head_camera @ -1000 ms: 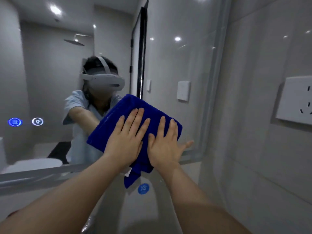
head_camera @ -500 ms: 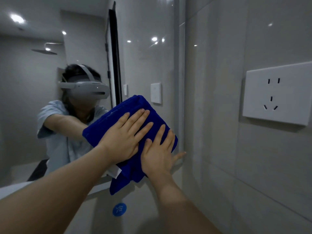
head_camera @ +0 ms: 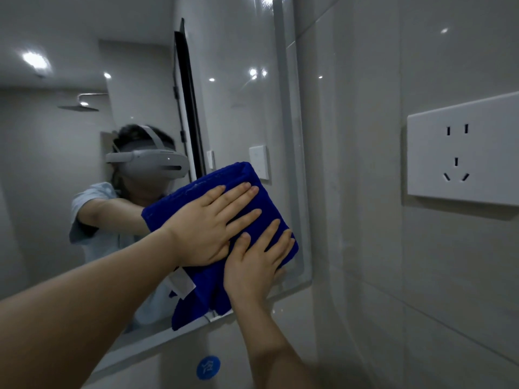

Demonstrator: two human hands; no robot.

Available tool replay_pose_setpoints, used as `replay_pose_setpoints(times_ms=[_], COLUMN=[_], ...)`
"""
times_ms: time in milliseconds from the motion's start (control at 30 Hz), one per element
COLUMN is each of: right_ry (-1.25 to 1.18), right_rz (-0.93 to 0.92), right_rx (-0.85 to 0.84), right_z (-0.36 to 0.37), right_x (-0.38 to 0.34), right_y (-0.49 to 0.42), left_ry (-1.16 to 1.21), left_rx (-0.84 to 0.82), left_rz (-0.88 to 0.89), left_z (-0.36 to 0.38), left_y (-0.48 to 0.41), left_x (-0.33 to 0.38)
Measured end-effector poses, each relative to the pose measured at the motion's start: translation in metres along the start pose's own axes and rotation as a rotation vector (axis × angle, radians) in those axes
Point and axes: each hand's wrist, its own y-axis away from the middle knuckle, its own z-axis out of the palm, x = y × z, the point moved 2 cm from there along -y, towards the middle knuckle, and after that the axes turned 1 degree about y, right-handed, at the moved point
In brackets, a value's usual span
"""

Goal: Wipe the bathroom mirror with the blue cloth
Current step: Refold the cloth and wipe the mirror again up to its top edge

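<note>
Blue cloth (head_camera: 241, 175), folded, being pressed flat against the bathroom mirror (head_camera: 140, 80) near its lower right corner.
The cloth is being held to the glass by the left hand (head_camera: 205, 231) above and the right hand (head_camera: 252, 270) just below it. Neither grip is being closed, the fingers of both being laid straight and spread on the fabric. A white tag (head_camera: 182, 284) and a loose blue corner are being left hanging under the left wrist. A white socket plate (head_camera: 460, 153) is being carried by the tiled wall to the right, well apart. A round blue sticker (head_camera: 208, 367) is being shown below the mirror's edge.
</note>
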Motion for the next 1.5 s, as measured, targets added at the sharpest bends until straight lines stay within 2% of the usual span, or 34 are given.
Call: replay_pose_setpoints(times_ms=[300,467,733,1000,1500], right_ry=[-0.111,-0.120,-0.050,-0.027,-0.006], right_rz=[0.077,-0.001,-0.188,-0.288,-0.428], right_rx=[0.189,0.258,0.271,0.273,0.113], right_z=[0.010,0.000,-0.023,-0.032,-0.004], right_x=[-0.017,-0.038,-0.091,-0.151,-0.238], right_y=[-0.008,-0.034,-0.080,-0.093,-0.035], left_ry=[-0.030,-0.008,-0.031,-0.070,-0.119], left_rx=[-0.077,-0.053,0.067,0.136,0.117], left_rz=[0.112,0.068,-0.090,-0.194,-0.353], left_z=[0.000,-0.005,-0.025,-0.046,-0.071], left_y=[-0.009,-0.027,-0.042,-0.033,0.063], left_x=[-0.021,-0.046,-0.095,-0.145,-0.202])
